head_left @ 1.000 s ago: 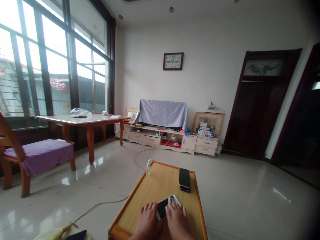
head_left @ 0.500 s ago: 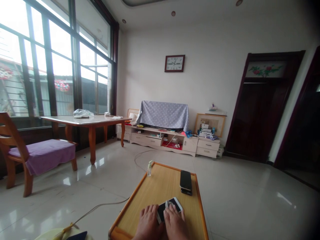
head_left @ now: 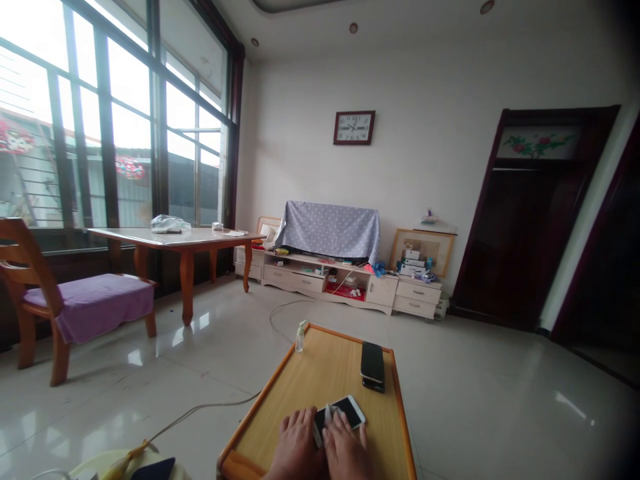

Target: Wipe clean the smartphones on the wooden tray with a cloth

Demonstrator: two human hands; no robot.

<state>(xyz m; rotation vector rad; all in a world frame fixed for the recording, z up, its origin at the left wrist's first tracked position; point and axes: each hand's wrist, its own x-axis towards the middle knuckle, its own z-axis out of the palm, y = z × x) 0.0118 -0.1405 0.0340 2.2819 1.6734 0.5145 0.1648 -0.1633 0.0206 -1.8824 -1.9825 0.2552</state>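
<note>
A white-framed smartphone [head_left: 353,408] with a dark screen lies at a slant on the small wooden table [head_left: 320,360]. My left hand [head_left: 297,441] grips its left end, the fingers bent together and the thumb hidden. With my right hand [head_left: 345,445] I press a pale crumpled wipe [head_left: 330,413] against the screen; part of the wipe sticks out past the fingertips. Beyond the smartphone, near the right edge, lies a stack of dark phones [head_left: 373,363]. A small clear spray bottle [head_left: 300,339] stands upright at the far left corner.
A raised wooden rim [head_left: 273,387] edges the small table. On the floor to the left runs a cable [head_left: 200,407], near a pale round stool-like surface [head_left: 113,460] bearing a dark flat object [head_left: 154,469]. Farther off are a chair [head_left: 95,300], a dining table [head_left: 200,239] and a low cabinet [head_left: 290,279].
My right hand and the wipe have slid a little left across the screen, baring more of its right side. My left hand stays on the smartphone. The camera view has shifted slightly.
</note>
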